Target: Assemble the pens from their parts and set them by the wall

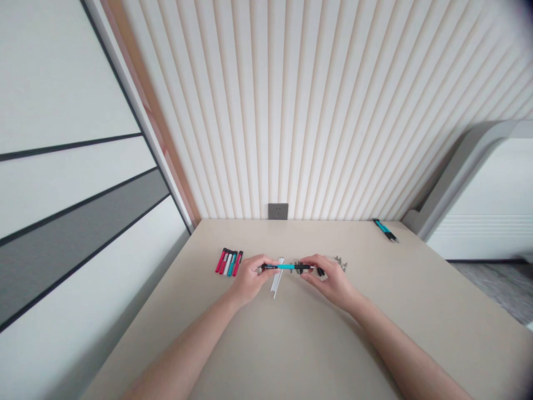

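Observation:
A blue and black pen (pixel 286 266) lies level between my two hands, above the table (pixel 266 344). My left hand (pixel 251 278) pinches its black left end between thumb and fingers. At the other end, the thumb and fingers of my right hand (pixel 328 278) close on the black grip beside the tip. Beneath the pen lies a bundle of thin white refills (pixel 276 284). Small dark parts (pixel 298 268) sit partly hidden behind my right hand, and several small grey pieces (pixel 341 262) lie just past it.
To the left, several pen barrels (pixel 229 262) in red, white and blue lie in a row. Blue and black pens (pixel 385 229) rest at the back right. A dark wall socket (pixel 278 211) is set in the ribbed wall behind the table.

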The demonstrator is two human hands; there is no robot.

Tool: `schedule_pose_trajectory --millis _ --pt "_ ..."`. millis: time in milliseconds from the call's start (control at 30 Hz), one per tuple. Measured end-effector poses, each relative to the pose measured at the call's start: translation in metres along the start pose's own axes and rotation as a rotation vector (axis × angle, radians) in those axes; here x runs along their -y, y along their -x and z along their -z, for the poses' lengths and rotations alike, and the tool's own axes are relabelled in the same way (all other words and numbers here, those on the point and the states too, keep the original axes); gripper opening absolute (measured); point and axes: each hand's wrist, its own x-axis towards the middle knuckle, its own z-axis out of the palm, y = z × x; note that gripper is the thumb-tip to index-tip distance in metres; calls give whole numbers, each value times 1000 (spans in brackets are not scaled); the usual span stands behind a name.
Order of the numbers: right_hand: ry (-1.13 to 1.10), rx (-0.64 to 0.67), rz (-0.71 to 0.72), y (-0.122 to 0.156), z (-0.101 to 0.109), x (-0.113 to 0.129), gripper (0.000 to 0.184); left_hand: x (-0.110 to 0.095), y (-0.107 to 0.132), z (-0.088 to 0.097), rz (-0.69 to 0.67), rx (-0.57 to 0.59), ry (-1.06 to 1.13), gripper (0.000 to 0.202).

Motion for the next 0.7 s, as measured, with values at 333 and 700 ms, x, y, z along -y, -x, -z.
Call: schedule_pose_trajectory --millis 333,700 --pt "18 132 -126 3 -4 5 58 -3 0 1 -66 52 -15 12" --pt "89 20 -24 1 -1 4 19 -3 -1 3 -71 29 -46 12"
